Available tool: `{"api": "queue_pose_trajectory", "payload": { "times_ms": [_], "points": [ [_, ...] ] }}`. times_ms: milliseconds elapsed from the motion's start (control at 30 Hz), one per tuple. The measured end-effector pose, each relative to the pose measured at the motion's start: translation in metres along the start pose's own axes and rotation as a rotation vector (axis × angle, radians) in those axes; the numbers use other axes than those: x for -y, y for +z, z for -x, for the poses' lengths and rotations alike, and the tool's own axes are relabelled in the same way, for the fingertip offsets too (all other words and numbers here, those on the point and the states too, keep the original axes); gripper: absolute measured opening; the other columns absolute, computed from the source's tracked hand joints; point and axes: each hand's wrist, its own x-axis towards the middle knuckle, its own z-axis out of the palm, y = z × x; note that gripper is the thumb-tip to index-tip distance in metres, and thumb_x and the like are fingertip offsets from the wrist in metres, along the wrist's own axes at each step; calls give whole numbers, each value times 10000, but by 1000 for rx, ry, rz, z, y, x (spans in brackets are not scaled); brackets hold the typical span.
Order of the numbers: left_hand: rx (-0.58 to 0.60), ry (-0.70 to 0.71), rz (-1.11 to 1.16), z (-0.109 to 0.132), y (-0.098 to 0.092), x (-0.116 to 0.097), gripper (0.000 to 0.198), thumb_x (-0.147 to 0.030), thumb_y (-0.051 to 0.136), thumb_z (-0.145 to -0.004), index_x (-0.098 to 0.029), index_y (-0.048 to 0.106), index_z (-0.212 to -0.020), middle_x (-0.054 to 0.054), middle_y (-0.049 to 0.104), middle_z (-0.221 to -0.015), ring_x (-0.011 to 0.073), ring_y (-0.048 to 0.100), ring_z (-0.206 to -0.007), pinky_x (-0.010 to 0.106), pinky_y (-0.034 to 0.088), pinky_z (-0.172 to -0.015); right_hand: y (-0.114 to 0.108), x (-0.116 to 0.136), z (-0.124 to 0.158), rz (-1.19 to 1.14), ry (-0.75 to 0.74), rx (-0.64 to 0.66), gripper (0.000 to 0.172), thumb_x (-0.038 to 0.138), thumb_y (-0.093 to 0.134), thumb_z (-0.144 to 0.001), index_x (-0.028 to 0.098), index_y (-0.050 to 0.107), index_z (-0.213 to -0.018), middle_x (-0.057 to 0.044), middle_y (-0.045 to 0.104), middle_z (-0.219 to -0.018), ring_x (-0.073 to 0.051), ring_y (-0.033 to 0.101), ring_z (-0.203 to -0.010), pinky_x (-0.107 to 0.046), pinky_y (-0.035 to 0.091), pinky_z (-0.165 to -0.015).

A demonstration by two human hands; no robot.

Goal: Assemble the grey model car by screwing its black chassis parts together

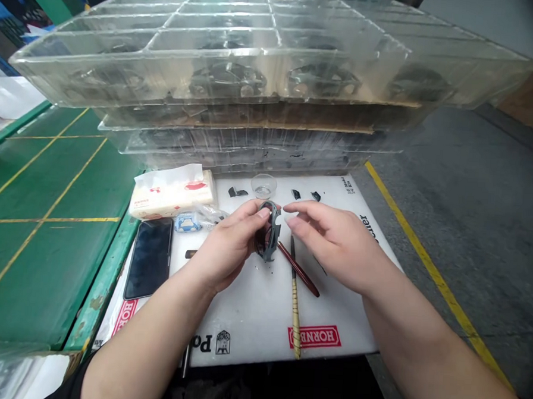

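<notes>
My left hand (231, 245) holds a dark ring-shaped part (268, 232) upright between its fingers and thumb, and the fingers hide part of the ring. My right hand (331, 241) hovers just to the right with its fingers spread, nearly touching the ring and holding nothing. Below the hands, a red-handled brush (298, 269) and a thin bamboo-handled tool (295, 296) lie on a white plastic board (264, 318). Several small dark pieces (296, 194) lie near the board's far edge.
A stack of clear compartment trays (211, 65) holding dark round parts rises beyond the board. On or beside the board are a small glass cup (263, 186), a tissue pack (172, 193) and a black phone (149, 259). A green bench (46, 223) lies left; a grey floor with a yellow line lies right.
</notes>
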Motion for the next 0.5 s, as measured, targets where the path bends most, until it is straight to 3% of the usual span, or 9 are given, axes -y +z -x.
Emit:
{"api": "queue_pose_trajectory", "payload": {
  "times_ms": [133, 267, 367, 500],
  "points": [
    [45, -43, -74, 2, 2, -2, 375, -497, 1014, -985, -188, 808, -1031, 0, 699, -820, 118, 614, -668, 220, 536, -591, 7, 3, -3, -318, 22, -20, 461, 667, 737, -1149, 236, 872, -1052, -14, 810, -837, -187, 677, -694, -322, 508, -646],
    [87, -8, -82, 4, 2, -2, 382, -486, 1021, -995, -186, 790, -1047, 1, 743, -793, 128, 676, -644, 230, 580, -594, 11, -1, -8, -405, 81, 19, 541, 743, 790, -1092, 234, 799, -909, 15, 675, -744, -175, 567, -678, -325, 456, -642],
    [94, 44, -83, 4, 1, -2, 355, -452, 1017, -1011, -175, 796, -1038, 7, 772, -808, 116, 701, -655, 211, 591, -607, 11, -3, -10, -462, 100, 92, 696, 860, 738, -1075, 250, 630, -758, 48, 527, -660, -157, 463, -631, -329, 390, -619],
    [125, 50, -71, 5, 0, -3, 348, -444, 1017, -1014, -174, 800, -1043, 14, 797, -836, 126, 735, -662, 222, 616, -616, 11, -4, -11, -499, 98, 126, 740, 895, 716, -1068, 256, 559, -729, 41, 528, -679, -158, 466, -650, -333, 373, -625]
  ]
}}
